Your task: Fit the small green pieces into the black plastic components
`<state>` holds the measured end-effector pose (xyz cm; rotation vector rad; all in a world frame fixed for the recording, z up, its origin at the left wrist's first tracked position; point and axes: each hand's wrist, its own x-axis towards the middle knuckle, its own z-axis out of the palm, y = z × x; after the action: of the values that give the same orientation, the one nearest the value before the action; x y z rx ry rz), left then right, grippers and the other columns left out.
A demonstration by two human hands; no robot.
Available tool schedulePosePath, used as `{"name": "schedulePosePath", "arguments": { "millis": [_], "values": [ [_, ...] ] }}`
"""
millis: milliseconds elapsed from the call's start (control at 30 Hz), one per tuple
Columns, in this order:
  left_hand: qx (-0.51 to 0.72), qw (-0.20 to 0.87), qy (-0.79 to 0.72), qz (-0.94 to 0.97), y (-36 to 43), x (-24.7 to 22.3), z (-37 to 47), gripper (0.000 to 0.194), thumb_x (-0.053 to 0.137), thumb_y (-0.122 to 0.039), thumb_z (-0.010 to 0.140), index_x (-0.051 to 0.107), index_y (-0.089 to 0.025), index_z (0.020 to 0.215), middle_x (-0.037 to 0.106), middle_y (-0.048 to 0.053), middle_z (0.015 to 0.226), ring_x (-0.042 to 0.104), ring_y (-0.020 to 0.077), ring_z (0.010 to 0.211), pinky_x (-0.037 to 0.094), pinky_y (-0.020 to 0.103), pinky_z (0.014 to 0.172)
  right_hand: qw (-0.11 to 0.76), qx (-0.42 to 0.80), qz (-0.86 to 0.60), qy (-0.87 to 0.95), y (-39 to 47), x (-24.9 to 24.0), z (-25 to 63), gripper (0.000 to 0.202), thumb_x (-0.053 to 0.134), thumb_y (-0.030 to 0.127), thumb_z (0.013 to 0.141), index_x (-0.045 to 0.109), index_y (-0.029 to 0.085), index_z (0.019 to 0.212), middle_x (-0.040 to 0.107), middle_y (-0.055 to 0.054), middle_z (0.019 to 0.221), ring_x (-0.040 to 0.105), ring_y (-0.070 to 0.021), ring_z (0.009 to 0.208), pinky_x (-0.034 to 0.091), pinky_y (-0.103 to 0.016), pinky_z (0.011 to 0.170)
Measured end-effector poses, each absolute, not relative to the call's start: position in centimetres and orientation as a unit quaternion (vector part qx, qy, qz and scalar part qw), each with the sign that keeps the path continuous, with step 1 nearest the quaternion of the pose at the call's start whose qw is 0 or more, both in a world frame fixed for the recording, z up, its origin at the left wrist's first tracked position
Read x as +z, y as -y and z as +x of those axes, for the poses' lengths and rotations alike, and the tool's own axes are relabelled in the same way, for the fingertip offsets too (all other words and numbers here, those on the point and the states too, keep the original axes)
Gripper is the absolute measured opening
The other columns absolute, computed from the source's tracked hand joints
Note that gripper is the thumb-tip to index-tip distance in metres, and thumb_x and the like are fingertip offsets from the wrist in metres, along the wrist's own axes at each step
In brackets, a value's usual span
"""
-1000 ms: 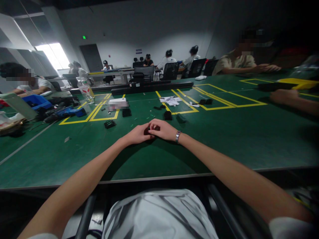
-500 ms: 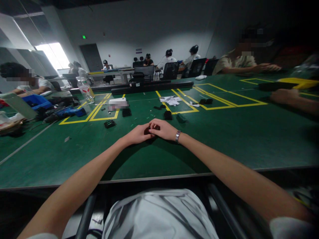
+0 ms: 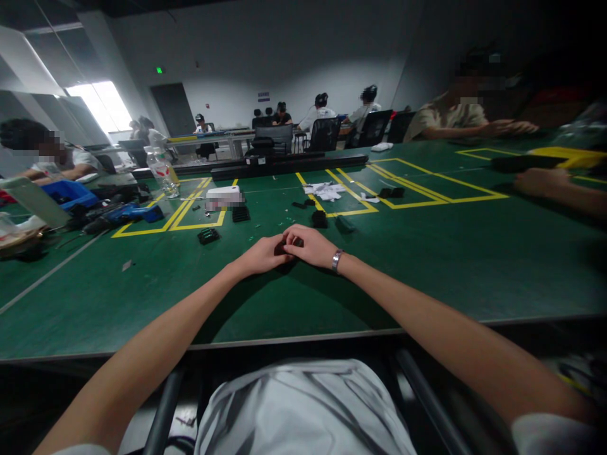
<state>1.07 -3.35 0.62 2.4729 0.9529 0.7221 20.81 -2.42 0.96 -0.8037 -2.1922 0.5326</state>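
Just above the green tabletop (image 3: 303,303), my left hand (image 3: 263,254) and my right hand (image 3: 310,245) meet at the fingertips. Both hands are closed around a small dark thing that the fingers mostly hide; its kind does not show. On my right wrist sits a metal-banded watch or bracelet (image 3: 336,260). Beyond the hands lie a black block-like part (image 3: 319,219) and a dark, partly see-through piece (image 3: 344,224). To the left is a black slotted part (image 3: 208,236), with another black ribbed part (image 3: 241,213) farther back. Tiny green bits (image 3: 286,222) are scattered between them.
Crumpled white paper or cloth (image 3: 326,191) lies inside yellow tape lines. A clear bottle (image 3: 162,170), a blue power tool (image 3: 137,215) and a blue bin (image 3: 71,193) stand left. Long black bars (image 3: 289,165) cross the back. Another person's hand (image 3: 540,183) rests at right.
Hardly anything differs. My right hand and wrist have shifted very slightly, while both hands stay together at the same spot.
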Motion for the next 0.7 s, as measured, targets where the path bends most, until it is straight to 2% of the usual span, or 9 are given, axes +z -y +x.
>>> {"name": "schedulePosePath", "arguments": {
  "millis": [700],
  "values": [
    [0.254,0.187,-0.351,0.882,3.41,0.67,1.23,0.028,0.061,-0.037,0.087,0.059,-0.014,0.102,0.065,0.003,0.088,0.059,0.0159,0.075,0.041,0.025,0.065,0.35,0.181,-0.341,0.853,2.84,1.32,20.56,0.013,0.066,0.017,0.082,0.057,0.017,0.072,0.064,-0.007,0.097,0.06,-0.0164,0.08,0.049,-0.032,0.075]
  ]
}}
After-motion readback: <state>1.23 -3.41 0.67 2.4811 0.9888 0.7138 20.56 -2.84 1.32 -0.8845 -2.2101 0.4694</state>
